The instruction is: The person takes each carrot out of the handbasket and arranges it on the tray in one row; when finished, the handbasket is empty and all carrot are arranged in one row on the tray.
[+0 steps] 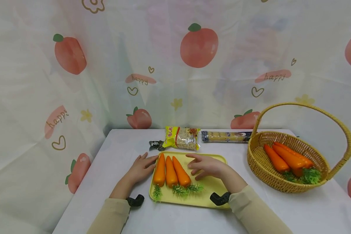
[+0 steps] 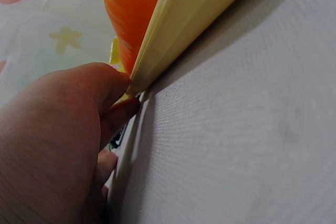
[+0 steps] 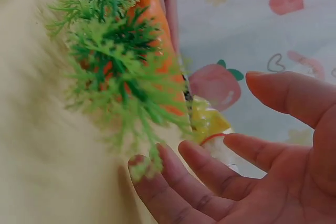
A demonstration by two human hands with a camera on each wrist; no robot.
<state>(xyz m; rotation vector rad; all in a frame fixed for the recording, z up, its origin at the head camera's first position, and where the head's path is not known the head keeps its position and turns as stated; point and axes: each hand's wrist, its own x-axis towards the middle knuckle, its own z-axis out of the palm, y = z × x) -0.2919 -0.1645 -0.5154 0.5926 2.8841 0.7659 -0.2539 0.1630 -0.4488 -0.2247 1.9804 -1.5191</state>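
Note:
Three orange carrots (image 1: 171,174) with green leafy tops lie side by side on the left part of a yellow tray (image 1: 207,191), tips pointing away. At the tray's left edge, my left hand (image 1: 141,167) has its thumb and index finger on the rim; the left wrist view shows the thumb (image 2: 107,82) and index finger pinching it at the corner, beside a carrot (image 2: 134,9). My right hand (image 1: 207,167) hovers over the tray, right of the carrots, fingers spread and holding nothing. Leafy carrot tops (image 3: 121,66) come close before its fingertips in the right wrist view.
On the right stands a wicker basket (image 1: 260,170) with a tall handle and several carrots (image 1: 289,157) inside. Behind the tray lie a small black packet (image 1: 156,145), a yellow and clear food bag (image 1: 182,138) and a long noodle-like packet (image 1: 226,136). A printed curtain (image 1: 163,42) hangs behind.

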